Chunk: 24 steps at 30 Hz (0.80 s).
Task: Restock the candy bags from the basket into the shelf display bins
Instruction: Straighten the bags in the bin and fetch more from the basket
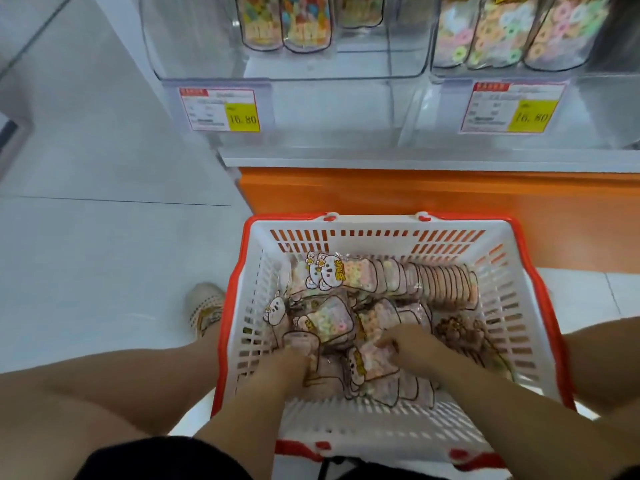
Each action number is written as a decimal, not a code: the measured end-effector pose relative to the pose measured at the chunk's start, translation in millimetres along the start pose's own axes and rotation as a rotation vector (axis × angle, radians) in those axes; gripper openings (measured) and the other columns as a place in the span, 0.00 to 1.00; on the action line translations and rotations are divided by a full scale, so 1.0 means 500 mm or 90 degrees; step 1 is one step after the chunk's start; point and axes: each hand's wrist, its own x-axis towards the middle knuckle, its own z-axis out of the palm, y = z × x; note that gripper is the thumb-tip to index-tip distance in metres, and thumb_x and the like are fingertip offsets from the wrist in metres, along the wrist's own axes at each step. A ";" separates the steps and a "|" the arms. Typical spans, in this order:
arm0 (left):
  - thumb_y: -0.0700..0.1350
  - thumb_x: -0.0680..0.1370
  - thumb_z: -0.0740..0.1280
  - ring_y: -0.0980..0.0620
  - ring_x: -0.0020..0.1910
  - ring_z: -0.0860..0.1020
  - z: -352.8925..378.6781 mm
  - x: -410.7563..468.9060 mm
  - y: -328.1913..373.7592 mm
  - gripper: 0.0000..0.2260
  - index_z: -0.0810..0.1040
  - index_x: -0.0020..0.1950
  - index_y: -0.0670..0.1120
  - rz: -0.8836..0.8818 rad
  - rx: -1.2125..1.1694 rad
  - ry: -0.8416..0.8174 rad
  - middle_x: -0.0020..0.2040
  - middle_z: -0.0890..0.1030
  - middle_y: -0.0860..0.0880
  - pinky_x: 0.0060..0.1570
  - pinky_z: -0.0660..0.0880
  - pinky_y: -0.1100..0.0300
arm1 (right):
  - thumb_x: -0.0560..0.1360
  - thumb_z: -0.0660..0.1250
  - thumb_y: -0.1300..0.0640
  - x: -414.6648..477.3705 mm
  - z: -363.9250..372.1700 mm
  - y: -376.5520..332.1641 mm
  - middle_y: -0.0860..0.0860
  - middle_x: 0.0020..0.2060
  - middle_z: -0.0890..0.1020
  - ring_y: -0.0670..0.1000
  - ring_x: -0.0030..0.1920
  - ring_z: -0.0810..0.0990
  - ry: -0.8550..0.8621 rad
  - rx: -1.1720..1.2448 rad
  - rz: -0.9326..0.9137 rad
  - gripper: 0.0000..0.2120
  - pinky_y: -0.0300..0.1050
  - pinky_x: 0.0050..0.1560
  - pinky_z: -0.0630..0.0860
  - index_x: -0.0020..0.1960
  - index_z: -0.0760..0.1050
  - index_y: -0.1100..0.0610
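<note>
The white, red-rimmed basket (381, 415) holds a heap of candy bags (332, 317); the clear display bins (194, 46) on the shelf above hold a few more, upright; the right grip (412, 344) curls its fingers on one bag in the heap; the left grip (294, 358) is buried among them, and I cannot tell its hold through the blur.

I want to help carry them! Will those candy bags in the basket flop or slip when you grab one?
Probably floppy: the candy bags are thin clear film, lying slumped in the basket. Likely slippery, since the film looks glossy. Probably light, being small packs of little candy rings.
</note>
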 end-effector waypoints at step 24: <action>0.59 0.76 0.70 0.51 0.51 0.81 -0.328 -0.248 0.046 0.14 0.83 0.56 0.53 0.279 -0.753 0.242 0.56 0.83 0.50 0.59 0.76 0.52 | 0.72 0.76 0.53 -0.274 -0.284 -0.117 0.46 0.38 0.86 0.45 0.40 0.84 0.308 0.489 -0.229 0.07 0.40 0.41 0.78 0.46 0.81 0.54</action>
